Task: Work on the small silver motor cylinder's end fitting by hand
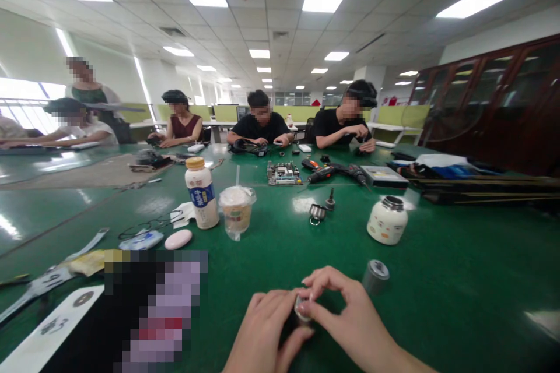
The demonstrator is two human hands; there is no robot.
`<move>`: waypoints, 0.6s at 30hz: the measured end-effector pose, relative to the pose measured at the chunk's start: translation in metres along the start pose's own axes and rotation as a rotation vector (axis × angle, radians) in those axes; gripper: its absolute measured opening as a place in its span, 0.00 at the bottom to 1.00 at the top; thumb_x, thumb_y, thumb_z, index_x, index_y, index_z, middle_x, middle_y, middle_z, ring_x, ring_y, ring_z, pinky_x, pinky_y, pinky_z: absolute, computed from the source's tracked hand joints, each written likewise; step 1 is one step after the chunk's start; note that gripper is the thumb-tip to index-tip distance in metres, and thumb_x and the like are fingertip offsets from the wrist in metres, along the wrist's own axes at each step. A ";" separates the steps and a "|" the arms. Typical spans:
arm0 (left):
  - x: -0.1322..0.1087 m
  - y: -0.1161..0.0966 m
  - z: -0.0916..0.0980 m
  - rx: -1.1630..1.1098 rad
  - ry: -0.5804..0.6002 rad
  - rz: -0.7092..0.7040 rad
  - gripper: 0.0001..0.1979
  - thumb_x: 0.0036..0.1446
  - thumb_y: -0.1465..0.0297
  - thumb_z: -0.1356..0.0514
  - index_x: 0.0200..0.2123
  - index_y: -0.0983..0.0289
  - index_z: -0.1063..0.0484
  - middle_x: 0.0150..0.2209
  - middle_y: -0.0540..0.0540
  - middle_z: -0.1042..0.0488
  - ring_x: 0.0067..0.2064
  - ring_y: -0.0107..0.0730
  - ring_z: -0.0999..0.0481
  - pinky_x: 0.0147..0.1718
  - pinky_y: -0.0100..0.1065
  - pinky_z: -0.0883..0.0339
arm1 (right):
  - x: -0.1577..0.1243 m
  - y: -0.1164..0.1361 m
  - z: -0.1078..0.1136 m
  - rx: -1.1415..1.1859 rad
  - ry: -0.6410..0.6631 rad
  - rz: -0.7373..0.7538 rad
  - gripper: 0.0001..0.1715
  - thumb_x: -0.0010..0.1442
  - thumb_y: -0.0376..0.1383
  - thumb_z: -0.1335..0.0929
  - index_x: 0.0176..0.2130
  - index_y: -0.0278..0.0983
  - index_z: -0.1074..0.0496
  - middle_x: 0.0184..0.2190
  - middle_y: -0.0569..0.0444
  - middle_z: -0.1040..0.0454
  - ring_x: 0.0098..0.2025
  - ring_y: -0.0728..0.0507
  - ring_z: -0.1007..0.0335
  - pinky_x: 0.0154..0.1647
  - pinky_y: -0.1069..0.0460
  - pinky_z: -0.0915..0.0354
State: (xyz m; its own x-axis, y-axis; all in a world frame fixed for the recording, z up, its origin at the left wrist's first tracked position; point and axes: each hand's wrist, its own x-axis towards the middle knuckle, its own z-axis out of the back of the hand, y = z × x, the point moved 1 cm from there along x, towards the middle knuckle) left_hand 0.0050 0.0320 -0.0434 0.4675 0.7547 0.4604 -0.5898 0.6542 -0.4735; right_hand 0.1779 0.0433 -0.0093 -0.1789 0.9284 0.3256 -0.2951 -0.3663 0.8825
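Both my hands meet low in the middle of the view over the green table [437, 280]. My left hand [262, 332] and my right hand [350, 315] are closed together round a small silvery round part [301, 307], mostly hidden by the fingers. Just right of my right hand stands a small grey metal cap [375, 275]. Farther back sits a white open-topped flask [387, 220].
A white drink bottle [202, 192] and a bagged cup [236, 210] stand centre left, a ring part [317, 212] and a circuit board [283, 173] beyond. Power drills [332, 173] lie mid-table. Several people sit along the far edge. Papers and a blurred patch occupy the lower left.
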 end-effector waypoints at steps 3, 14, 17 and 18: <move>0.000 0.000 0.001 0.005 0.011 -0.003 0.22 0.59 0.70 0.36 0.56 0.57 0.35 0.51 0.53 0.23 0.49 0.39 0.23 0.45 0.39 0.30 | 0.000 -0.004 0.007 -0.078 -0.098 0.017 0.12 0.53 0.37 0.26 0.30 0.39 0.33 0.24 0.60 0.30 0.31 0.44 0.30 0.38 0.48 0.35; 0.002 -0.003 0.003 0.031 0.006 -0.024 0.21 0.58 0.70 0.35 0.55 0.60 0.34 0.50 0.56 0.22 0.47 0.42 0.22 0.43 0.40 0.29 | 0.002 -0.005 0.005 0.066 -0.094 0.097 0.11 0.56 0.36 0.27 0.30 0.40 0.34 0.31 0.55 0.23 0.38 0.43 0.25 0.44 0.48 0.32; 0.001 -0.002 0.003 0.047 0.002 -0.035 0.21 0.59 0.70 0.36 0.55 0.62 0.34 0.49 0.57 0.22 0.47 0.42 0.22 0.44 0.41 0.29 | 0.008 -0.017 0.014 0.039 -0.191 0.067 0.12 0.57 0.38 0.28 0.31 0.40 0.36 0.32 0.55 0.23 0.39 0.42 0.25 0.45 0.46 0.33; 0.000 -0.001 0.003 0.050 0.003 -0.033 0.21 0.59 0.69 0.36 0.55 0.62 0.34 0.49 0.57 0.22 0.48 0.42 0.23 0.44 0.41 0.29 | 0.009 -0.023 0.016 -0.028 -0.180 0.035 0.10 0.57 0.37 0.28 0.31 0.40 0.35 0.32 0.54 0.23 0.38 0.42 0.25 0.45 0.45 0.33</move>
State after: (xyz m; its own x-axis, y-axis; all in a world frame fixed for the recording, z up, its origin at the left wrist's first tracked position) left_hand 0.0041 0.0312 -0.0405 0.4893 0.7329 0.4728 -0.6063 0.6755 -0.4196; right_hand 0.1985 0.0614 -0.0210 -0.0195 0.9101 0.4139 -0.3179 -0.3981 0.8605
